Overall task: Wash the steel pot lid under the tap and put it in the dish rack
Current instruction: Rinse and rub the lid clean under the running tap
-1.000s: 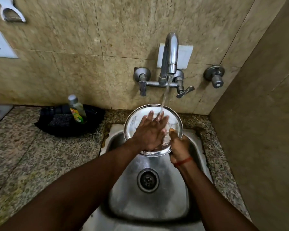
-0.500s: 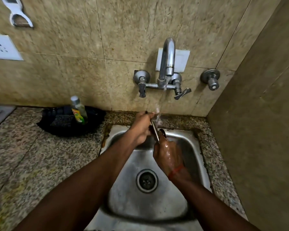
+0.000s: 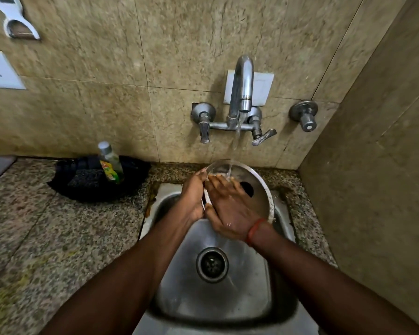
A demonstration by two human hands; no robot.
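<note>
The round steel pot lid [image 3: 257,189] is held tilted over the back of the sink [image 3: 218,281], its black knob side facing me. Water runs from the tap [image 3: 242,88] onto its upper edge. My left hand [image 3: 194,197] grips the lid's left rim. My right hand [image 3: 230,209], with a red thread at the wrist, lies flat with fingers spread on the lid's face. No dish rack is in view.
A green dish soap bottle [image 3: 110,163] stands in a black holder [image 3: 90,180] on the granite counter [image 3: 46,226] left of the sink. A side wall [image 3: 373,165] closes in on the right. A wall valve [image 3: 305,117] sits right of the tap.
The lid was flipped: first its inner face was toward me with my left palm on it, then edge-on, now the knob side faces me with my right palm on it.
</note>
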